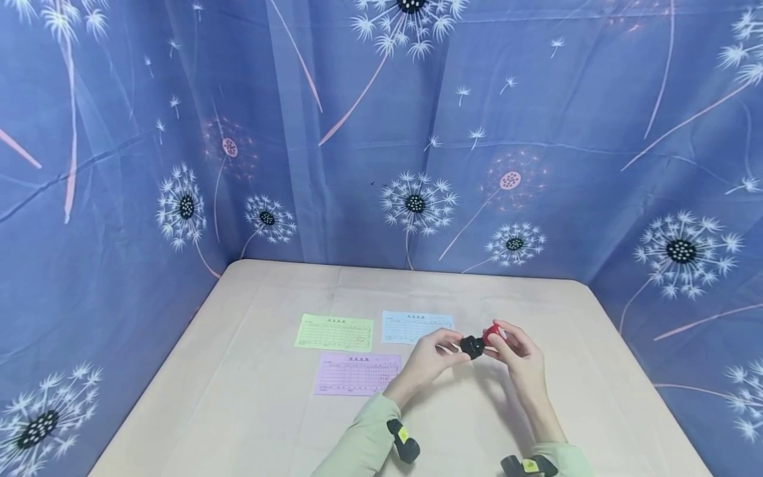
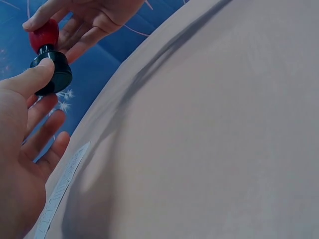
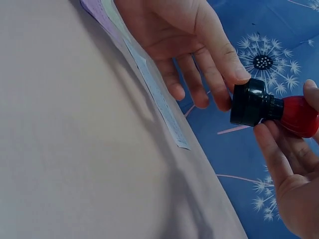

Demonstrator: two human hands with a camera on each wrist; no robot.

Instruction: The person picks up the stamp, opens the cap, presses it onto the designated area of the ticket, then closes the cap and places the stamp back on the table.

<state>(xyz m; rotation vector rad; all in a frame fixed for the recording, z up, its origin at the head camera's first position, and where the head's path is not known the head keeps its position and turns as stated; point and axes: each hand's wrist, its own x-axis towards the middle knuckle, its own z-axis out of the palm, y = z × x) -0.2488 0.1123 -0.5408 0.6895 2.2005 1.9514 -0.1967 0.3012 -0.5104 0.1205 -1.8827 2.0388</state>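
A stamp with a round black body and a red knob handle is held above the table, right of the paper slips. My left hand pinches the black body between thumb and fingertips; in the left wrist view its lower fingers spread loosely. The red handle is gripped by my right hand. In the right wrist view the stamp lies nearly sideways, its black end toward the left hand. Whether the black end is a cap cannot be told.
On the beige table lie a green printed slip, a blue one partly behind the left hand, and a purple one nearer me. A blue dandelion-patterned curtain surrounds the table's back and sides.
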